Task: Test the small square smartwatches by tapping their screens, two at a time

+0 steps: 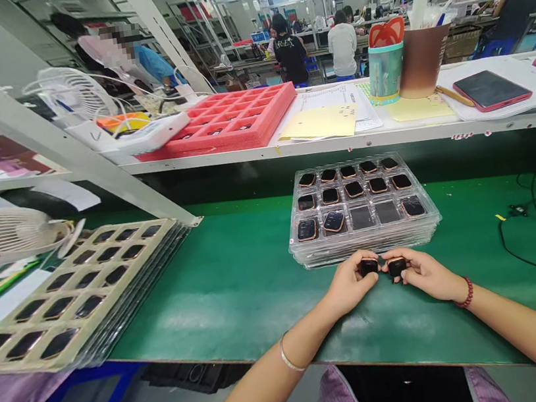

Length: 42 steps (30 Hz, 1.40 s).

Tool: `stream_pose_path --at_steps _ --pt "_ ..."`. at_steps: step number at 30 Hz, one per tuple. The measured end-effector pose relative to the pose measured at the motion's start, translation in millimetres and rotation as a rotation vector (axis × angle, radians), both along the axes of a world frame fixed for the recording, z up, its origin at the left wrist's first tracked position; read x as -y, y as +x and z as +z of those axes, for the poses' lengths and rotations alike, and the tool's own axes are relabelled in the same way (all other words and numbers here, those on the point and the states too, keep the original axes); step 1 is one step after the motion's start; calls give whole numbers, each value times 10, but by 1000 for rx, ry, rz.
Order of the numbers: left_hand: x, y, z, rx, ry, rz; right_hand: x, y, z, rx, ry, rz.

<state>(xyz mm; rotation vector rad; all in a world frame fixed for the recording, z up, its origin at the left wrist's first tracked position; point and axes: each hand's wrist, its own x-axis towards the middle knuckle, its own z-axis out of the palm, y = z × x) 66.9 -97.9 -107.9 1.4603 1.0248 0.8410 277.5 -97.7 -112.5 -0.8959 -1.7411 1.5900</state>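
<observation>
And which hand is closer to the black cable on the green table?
Right. The right hand is left of the black cable; the left hand is farther away on that same side.

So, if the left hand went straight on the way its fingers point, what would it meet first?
Probably the right hand or the dark device it holds, just ahead of the left hand; depth leaves unclear which comes first.

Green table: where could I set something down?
Bare tabletop shows between the beige tray and the clear tray stack and between that stack and the black cable. Crowded around the lower white fan and where the left hand and right hand hold watches.
</observation>
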Motion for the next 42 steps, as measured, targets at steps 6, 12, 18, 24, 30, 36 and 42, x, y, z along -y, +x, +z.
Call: stream_pose_path --at_steps 6,12,18,24,30,36,42 --pt "-3 16 30 2 -10 -2 -7 -2 -20 -3 -26 -10" --pt "-4 14 12 -45 -15 -9 -10 -10 -15 -3 -26 -13" --pt "-8 16 23 -11 -29 -11 -7 -14 -16 -44 -44 -15" --pt "-3 -12 80 198 -171 -72 -1 -1 49 -129 -124 -35" --pt "-26 -125 166 542 -426 -288 43 41 216 -391 -449 -29" --pt "-99 -175 121 766 -633 -273 20 81 138 -581 -731 17" --pt "-127 -135 90 781 -750 -284 -59 98 17 -628 -857 20"
